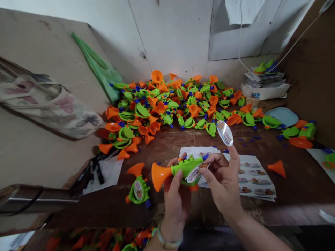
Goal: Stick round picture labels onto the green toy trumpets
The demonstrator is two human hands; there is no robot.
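A toy trumpet (187,169), green with an orange bell and a blue mouthpiece, is gripped in my left hand (174,195), bell toward the left. An oval sticker (193,175) lies on its green side. My right hand (226,184) has its thumb and bent fingers at the mouthpiece end, touching the trumpet near the sticker's edge. Its raised index finger carries another oval sticker (225,133) stuck to the tip. Left of my hands, a second toy trumpet (138,190) with a sticker on it rests on the table.
A big heap of toy trumpets (167,104) covers the table's back. Sticker sheets (256,177) lie behind and right of my hands. A loose orange bell (277,168) is at right, pens (98,170) on paper at left. More trumpets (104,240) sit below the table's front edge.
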